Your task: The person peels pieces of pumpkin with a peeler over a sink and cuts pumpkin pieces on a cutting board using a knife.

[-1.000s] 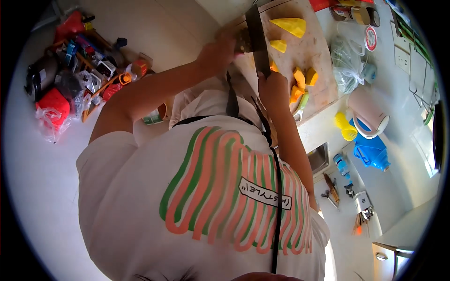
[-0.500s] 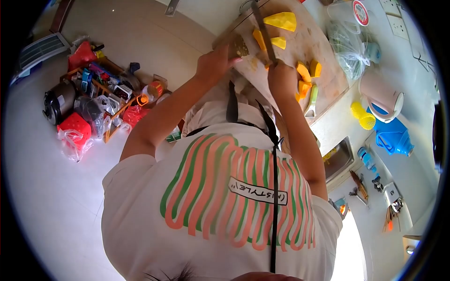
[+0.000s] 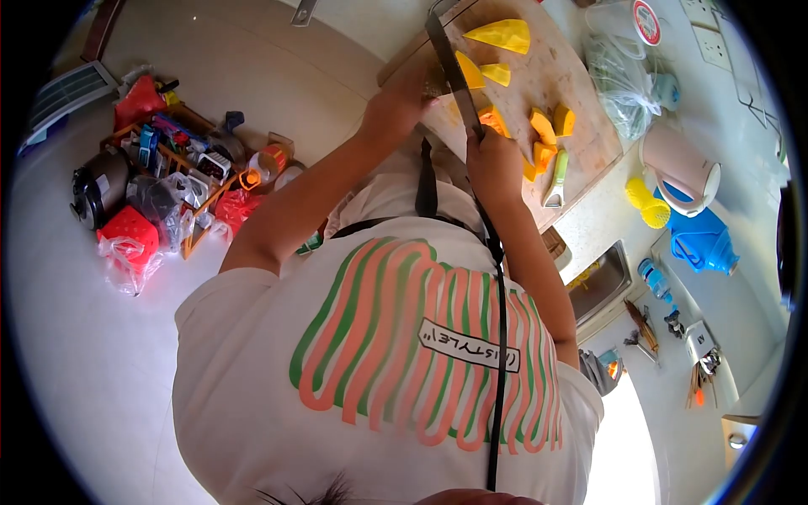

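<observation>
My right hand (image 3: 495, 164) is closed on the handle of a large knife (image 3: 450, 67), its blade seen nearly edge-on over the wooden cutting board (image 3: 581, 93). Left of the blade, my left hand (image 3: 394, 105) is closed on a dark-skinned pumpkin chunk (image 3: 435, 82), mostly hidden by the fingers and blade. Yellow pumpkin wedges (image 3: 501, 36) lie beyond the knife. An orange piece (image 3: 494, 120) sits against the blade near my right hand. Several orange chunks (image 3: 541, 126) rest farther right, beside a green-handled peeler (image 3: 557, 178).
Right of the board are a plastic bag (image 3: 623, 88), a pale kettle (image 3: 680, 168), a yellow object (image 3: 648, 204), a blue jug (image 3: 703, 240) and a sink (image 3: 602, 282). A cluttered wooden rack (image 3: 198, 227) and a dark cooker (image 3: 101, 187) stand at the left.
The view has shifted. The knife was over the chunk, then lifted clear, and is now close beside it again. A wedge and an orange piece beside the blade have come into view.
</observation>
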Motion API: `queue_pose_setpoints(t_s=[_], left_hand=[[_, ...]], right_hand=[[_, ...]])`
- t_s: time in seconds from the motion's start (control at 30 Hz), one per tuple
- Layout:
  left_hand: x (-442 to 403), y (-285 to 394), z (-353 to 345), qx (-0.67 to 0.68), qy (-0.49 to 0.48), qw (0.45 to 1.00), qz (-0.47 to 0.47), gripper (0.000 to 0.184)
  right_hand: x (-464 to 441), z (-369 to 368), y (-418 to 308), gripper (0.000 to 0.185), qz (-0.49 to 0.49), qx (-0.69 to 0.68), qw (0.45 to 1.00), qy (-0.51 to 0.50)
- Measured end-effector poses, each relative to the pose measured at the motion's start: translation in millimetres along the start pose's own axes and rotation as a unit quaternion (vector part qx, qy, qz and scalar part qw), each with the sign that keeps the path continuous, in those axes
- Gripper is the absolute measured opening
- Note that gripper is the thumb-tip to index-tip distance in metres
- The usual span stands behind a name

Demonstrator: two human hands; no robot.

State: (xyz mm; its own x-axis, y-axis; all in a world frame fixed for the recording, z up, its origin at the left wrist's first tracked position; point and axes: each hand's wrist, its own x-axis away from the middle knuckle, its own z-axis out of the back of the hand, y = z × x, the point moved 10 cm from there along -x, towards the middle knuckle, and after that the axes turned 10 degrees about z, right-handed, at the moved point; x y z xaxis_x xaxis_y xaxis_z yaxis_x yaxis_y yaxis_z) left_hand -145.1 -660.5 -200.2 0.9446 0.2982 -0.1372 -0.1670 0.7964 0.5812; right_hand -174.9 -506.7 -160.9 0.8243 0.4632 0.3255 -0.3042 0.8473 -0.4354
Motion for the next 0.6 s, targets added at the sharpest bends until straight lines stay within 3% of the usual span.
queue_pose_setpoints(t_s=[0.17,0.23,0.43,0.53,0.6], left_hand=[[2.4,3.6,-18.4,-0.127,-0.069,0.989,0.045,0.041],[5.6,3.0,-27.3,-0.157,-0.046,0.986,0.003,0.041],[4.6,4.2,-27.1,-0.162,-0.027,0.986,-0.016,0.036],[-1.8,2.0,-29.8,-0.157,-0.040,0.987,-0.013,0.034],[-5.9,-1.1,-32.6,-0.162,-0.045,0.986,-0.012,0.033]], right_hand=[[3.5,-10.7,-4.4,0.027,-0.045,0.047,0.997,-0.035],[2.2,-18.7,-0.6,0.026,-0.058,0.063,0.995,-0.047],[-19.0,5.0,-20.8,0.031,0.014,0.073,0.994,-0.074],[-31.9,-3.4,-18.2,0.014,0.023,0.118,0.984,-0.130],[-35.7,-1.8,-22.4,0.014,0.041,0.131,0.983,-0.120]])
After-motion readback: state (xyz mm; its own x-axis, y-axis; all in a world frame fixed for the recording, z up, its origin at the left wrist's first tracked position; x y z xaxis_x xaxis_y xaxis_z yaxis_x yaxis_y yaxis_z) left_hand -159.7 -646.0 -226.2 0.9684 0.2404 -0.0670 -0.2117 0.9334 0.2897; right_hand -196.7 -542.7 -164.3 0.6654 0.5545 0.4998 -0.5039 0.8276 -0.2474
